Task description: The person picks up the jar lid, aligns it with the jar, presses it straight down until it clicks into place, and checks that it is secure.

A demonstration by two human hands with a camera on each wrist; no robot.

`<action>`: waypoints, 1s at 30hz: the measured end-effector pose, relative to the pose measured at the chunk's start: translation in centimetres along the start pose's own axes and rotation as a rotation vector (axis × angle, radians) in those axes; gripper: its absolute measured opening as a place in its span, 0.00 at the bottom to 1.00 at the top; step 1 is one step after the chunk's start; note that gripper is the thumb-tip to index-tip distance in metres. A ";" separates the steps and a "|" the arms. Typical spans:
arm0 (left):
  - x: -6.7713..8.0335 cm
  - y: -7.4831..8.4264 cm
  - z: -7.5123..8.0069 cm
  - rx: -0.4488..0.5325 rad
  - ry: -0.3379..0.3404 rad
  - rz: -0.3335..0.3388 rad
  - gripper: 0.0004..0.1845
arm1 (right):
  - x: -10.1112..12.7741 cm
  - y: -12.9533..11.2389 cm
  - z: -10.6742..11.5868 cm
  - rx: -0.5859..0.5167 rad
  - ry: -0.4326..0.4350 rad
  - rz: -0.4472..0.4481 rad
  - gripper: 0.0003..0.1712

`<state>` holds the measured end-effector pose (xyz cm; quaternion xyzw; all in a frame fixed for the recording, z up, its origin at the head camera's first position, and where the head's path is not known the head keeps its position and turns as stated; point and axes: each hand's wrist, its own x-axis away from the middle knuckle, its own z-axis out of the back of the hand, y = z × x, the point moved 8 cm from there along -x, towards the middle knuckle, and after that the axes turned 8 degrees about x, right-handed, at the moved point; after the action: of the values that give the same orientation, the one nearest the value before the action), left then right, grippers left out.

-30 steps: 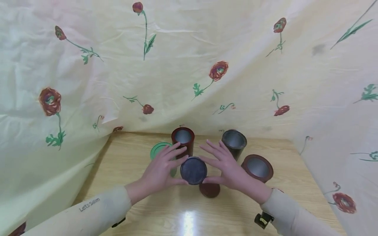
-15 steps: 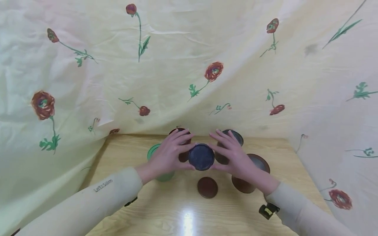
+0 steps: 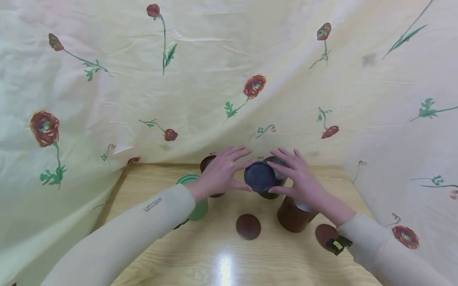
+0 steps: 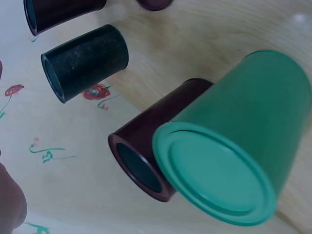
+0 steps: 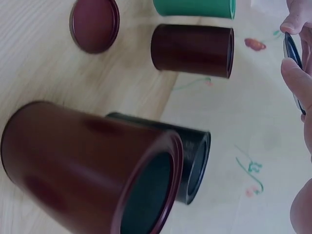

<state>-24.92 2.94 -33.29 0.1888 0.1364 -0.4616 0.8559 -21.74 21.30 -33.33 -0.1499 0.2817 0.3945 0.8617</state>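
A round dark blue-black lid (image 3: 259, 177) is held up between both hands in the head view. My left hand (image 3: 226, 169) pinches its left edge between thumb and fingers. On the opposite edge my right hand (image 3: 302, 178) grips it the same way, other fingers spread. The lid overlaps an uncovered black can (image 3: 272, 194) behind it. In the right wrist view the lid (image 5: 292, 53) appears nearly edge-on between fingertips. The left wrist view shows the black can (image 4: 87, 63) standing apart from the lid, with its mouth uncovered.
A green can (image 4: 234, 136) with its lid on stands at left, beside an uncovered dark red can (image 4: 161, 126). A larger brown can (image 3: 295, 216), uncovered, is under the right forearm. Brown lids (image 3: 248, 227) lie on the wooden table (image 3: 179, 254). A flowered cloth (image 3: 200, 99) hangs behind.
Both hands have carried the dark lid rightward and away from the body, from in front of the dark red can to over the black can. The brown lid on the table is now uncovered.
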 end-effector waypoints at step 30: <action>-7.1 -2.6 -4.4 0.026 -0.087 0.037 0.47 | 0.3 6.3 1.2 0.116 -0.103 -0.043 0.46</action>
<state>-31.18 8.82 -34.84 0.1822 0.0896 -0.4553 0.8669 -25.99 26.13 -32.79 -0.0853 0.2560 0.3661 0.8906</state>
